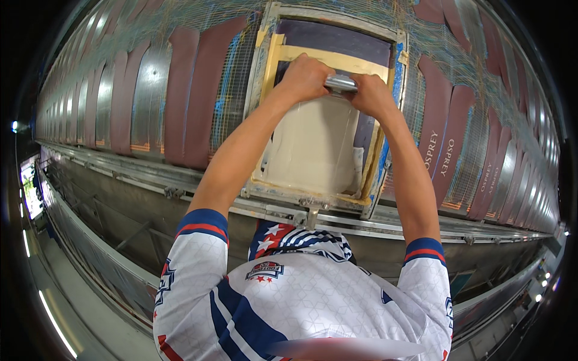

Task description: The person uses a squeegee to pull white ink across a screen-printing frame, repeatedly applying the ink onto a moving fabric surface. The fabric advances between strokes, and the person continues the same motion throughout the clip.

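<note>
My left hand (306, 78) and my right hand (371, 95) are both closed around the ends of a squeegee with a silver metal handle (341, 83). The squeegee lies crosswise over the far half of a screen-printing frame (256, 99), whose edges carry yellow and blue tape. Cream-coloured ink (313, 144) spreads over the mesh from the squeegee back toward me. Beyond my hands a dark purple strip (334, 37) of the screen shows. The squeegee's blade is hidden by the hands and handle.
The frame rests on a long printing table with a metal rail (138, 171) along its near edge. Maroon cut fabric pieces (191, 102) lie on the table at left; those at right (438, 135) bear light lettering. A metal clamp (310, 213) sits at the frame's near edge.
</note>
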{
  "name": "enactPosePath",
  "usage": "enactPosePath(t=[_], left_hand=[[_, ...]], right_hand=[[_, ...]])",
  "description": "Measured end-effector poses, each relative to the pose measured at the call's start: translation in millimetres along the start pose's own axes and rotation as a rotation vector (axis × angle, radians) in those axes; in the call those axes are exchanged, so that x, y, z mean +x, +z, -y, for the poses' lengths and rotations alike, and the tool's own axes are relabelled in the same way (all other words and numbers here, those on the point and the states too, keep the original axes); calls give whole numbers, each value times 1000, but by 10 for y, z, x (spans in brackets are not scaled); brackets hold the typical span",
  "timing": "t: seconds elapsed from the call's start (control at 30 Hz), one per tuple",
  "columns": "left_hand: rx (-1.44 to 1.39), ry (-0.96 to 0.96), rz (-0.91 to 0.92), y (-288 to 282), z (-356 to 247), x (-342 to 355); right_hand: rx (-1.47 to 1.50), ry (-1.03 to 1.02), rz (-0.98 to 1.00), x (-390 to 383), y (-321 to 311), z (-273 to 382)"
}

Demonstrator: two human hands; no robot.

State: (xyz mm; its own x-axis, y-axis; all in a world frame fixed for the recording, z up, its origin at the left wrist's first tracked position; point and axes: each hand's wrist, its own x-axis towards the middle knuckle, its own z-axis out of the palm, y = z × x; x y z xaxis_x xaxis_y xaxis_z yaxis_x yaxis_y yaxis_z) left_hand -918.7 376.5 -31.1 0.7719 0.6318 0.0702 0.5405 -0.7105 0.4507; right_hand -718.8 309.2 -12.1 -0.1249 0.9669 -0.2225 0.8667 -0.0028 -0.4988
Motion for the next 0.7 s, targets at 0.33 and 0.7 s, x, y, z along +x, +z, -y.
enactPosePath(t=[0.33, 0.7], left_hand=[[11, -30, 21, 256, -1103, -1703], [66, 28, 29, -24, -271, -353]], right_hand=[[-8, -171, -69, -1768, 682, 560], [-180, -133, -121, -442, 124, 97]])
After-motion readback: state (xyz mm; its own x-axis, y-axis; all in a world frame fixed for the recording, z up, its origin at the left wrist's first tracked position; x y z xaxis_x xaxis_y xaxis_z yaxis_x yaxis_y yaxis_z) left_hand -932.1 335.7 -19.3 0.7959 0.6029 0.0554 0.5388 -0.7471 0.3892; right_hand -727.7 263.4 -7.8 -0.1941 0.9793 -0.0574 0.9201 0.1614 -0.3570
